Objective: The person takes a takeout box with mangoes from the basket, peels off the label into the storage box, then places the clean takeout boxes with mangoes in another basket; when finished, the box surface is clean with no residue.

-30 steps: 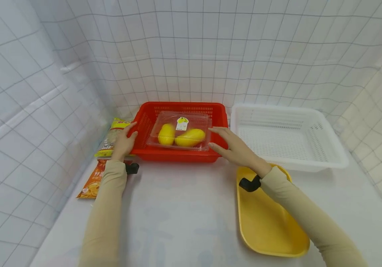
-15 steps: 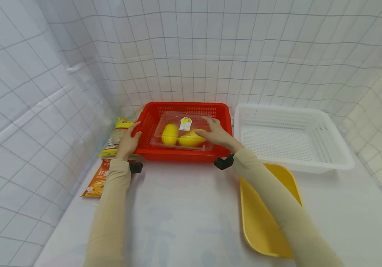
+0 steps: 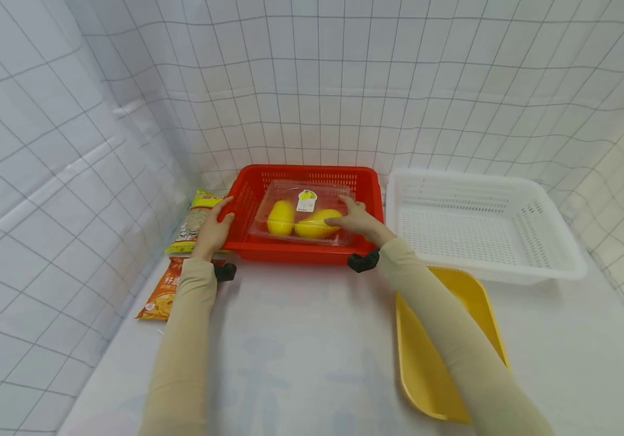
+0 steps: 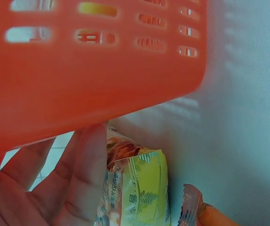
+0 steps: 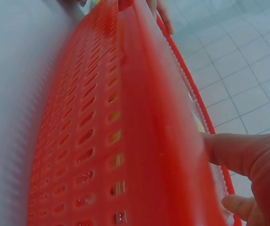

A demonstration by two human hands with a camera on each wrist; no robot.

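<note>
In the head view a red slotted basket point(image 3: 290, 254) holds a clear plastic box point(image 3: 270, 192) with a fruit label on its lid. Two plump yellow fruits point(image 3: 317, 225) show through it. My left hand point(image 3: 212, 233) holds the basket's left rim; in the left wrist view its fingers point(image 4: 85, 174) lie along the outside. The right hand point(image 3: 359, 221) reaches over the right front of the basket, fingers and thumb spread apart over the box's right end. Beyond the basket rim in the right wrist view, its thumb and a finger reach to the box, their tips partly hidden.
A yellow-topped snack bag point(image 3: 189, 227) and an orange snack bag point(image 3: 161, 297) lie left of the basket, partly behind the left arm. To the right stands a white slotted basket point(image 3: 442, 236). A yellow tray point(image 3: 420, 363) sits in front of it, crossed by the right sleeve.
My right hand has moved left from the basket's right side onto the box's right end, then stayed there. The left hand keeps its place at the rim. The view has shifted slightly.
</note>
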